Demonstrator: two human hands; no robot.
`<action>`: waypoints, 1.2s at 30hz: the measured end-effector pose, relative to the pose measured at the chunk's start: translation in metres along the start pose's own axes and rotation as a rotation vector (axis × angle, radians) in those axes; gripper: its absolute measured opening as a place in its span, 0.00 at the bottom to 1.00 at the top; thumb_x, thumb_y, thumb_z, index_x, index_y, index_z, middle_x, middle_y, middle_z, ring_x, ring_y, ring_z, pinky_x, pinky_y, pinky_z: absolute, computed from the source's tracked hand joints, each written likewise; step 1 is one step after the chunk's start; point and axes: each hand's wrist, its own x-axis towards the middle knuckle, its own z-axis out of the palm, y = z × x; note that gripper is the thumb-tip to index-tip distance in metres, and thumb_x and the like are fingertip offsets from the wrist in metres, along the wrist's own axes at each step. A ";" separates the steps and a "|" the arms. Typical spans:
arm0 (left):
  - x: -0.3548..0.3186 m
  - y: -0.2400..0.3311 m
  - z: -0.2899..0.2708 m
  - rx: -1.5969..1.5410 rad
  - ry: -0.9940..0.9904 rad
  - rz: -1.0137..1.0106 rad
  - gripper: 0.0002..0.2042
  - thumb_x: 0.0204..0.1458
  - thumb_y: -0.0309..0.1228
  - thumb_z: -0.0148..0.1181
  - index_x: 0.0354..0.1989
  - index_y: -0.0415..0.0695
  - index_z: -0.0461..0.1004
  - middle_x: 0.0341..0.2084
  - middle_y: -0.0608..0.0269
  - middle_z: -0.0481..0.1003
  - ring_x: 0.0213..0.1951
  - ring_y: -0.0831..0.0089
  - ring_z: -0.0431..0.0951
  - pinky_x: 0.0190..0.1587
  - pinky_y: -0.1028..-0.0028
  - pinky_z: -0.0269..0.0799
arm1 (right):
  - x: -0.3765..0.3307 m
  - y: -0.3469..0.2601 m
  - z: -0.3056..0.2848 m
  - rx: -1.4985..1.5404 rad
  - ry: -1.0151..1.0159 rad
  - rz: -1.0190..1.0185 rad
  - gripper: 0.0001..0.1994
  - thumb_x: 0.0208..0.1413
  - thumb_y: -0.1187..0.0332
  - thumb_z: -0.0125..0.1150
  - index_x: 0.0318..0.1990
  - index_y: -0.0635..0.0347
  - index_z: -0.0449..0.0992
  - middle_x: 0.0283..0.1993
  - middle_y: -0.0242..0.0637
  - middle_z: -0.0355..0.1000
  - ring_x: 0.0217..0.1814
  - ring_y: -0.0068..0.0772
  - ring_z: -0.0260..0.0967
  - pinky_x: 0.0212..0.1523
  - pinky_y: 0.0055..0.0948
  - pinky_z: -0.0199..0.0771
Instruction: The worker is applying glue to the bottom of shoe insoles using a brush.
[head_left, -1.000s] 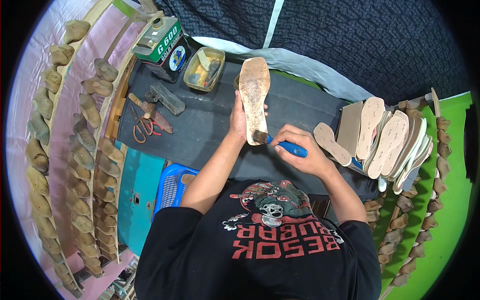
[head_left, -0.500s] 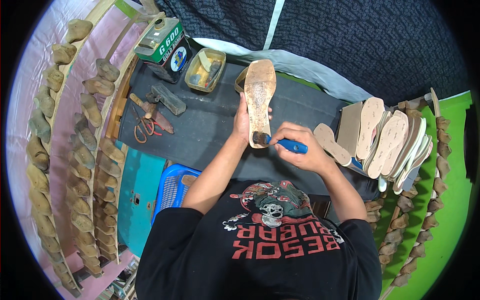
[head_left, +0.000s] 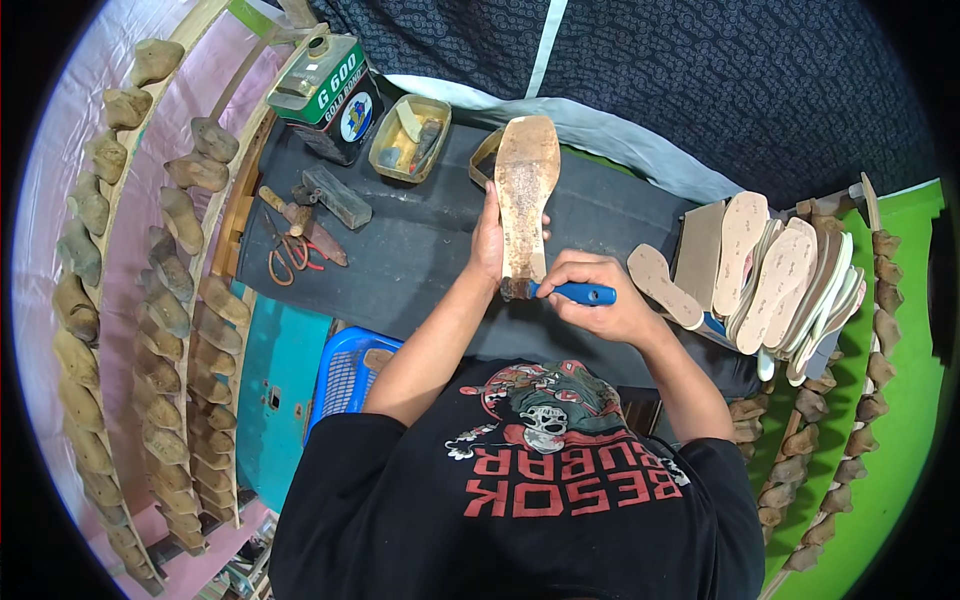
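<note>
A tan, stained insole [head_left: 527,165] stands out over the table, its broad end at the far side. My left hand [head_left: 487,245] is closed around its middle, thumb along the left edge and fingertips showing at the right edge. A brush with a blue handle [head_left: 588,293] is gripped in my right hand [head_left: 612,315]. Its dark bristles lie against the near, narrow end of the insole. Wet-looking dark patches mark the insole's upper face.
At the back left stand a green and black metal can [head_left: 325,100] and a yellowish tray [head_left: 383,160]. Scissors [head_left: 285,257], a hammer [head_left: 283,205] and a grey block [head_left: 340,196] lie nearby. Stacked insoles [head_left: 790,275] sit at right; a blue basket [head_left: 345,372] is near left. Shoe lasts [head_left: 180,218] line racks.
The brush has slid nearer to me, to the narrow end's edge. The insole has shifted slightly to the right, with its narrow end raised a little differently.
</note>
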 end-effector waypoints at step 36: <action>-0.005 0.007 0.012 0.219 0.033 0.142 0.37 0.64 0.66 0.36 0.57 0.41 0.71 0.39 0.57 0.80 0.37 0.68 0.82 0.42 0.69 0.81 | -0.016 -0.015 0.000 -0.594 0.185 -0.215 0.10 0.54 0.69 0.70 0.42 0.61 0.78 0.33 0.41 0.71 0.36 0.46 0.74 0.37 0.41 0.76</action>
